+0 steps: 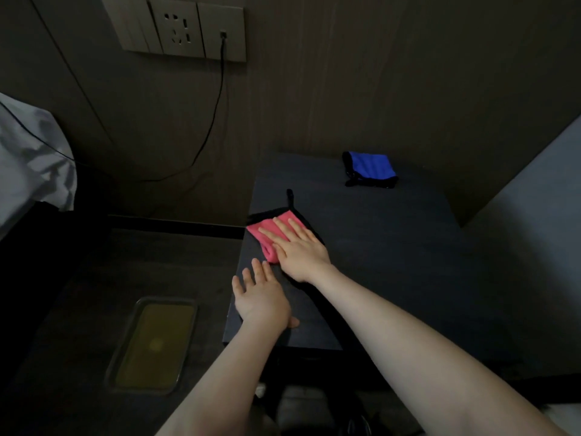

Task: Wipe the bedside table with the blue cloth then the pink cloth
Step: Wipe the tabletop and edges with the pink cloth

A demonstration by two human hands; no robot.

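Observation:
A dark bedside table (393,247) fills the middle of the head view. On its left edge lies the pink cloth (262,236), folded, with a black trim and loop. My right hand (298,250) presses flat on the pink cloth, fingers stretched out. Just below it, my left hand (262,298) rests flat on the bare tabletop near the front left corner, holding nothing. The blue cloth (371,168), folded with a black trim, sits apart at the far side of the table.
A wall panel with a socket (176,29) has a black cable (217,111) hanging down behind the table. White bedding (31,158) lies at the left. A clear tray (154,344) rests on the lower surface to the table's left. A pale wall (534,231) bounds the right side.

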